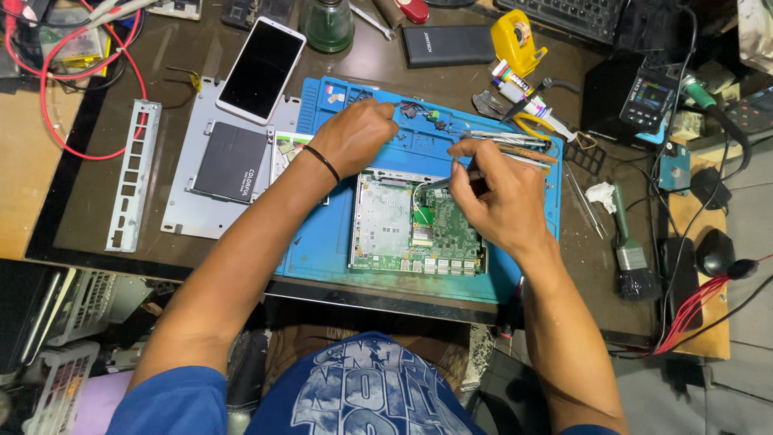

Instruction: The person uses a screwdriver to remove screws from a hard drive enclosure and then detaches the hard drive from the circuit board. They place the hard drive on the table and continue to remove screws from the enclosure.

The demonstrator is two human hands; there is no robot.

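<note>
A green circuit board [403, 229] in a silver case lies on a blue work mat [322, 242]. My right hand [499, 197] grips metal tweezers [439, 183] whose tips point at a small green card on the board. Behind the board, my left hand [358, 133] rests fisted on the mat, a black band on its wrist, fingers near small black parts [423, 117]. What it pinches, if anything, is hidden.
A grey metal plate [189, 217] with a black drive [231, 161] lies left of the mat, a phone [262, 68] behind it. A slotted metal bracket [133, 173] sits farther left. A brush [632, 258], tools, glue tubes and a yellow tape measure [515, 40] crowd the right.
</note>
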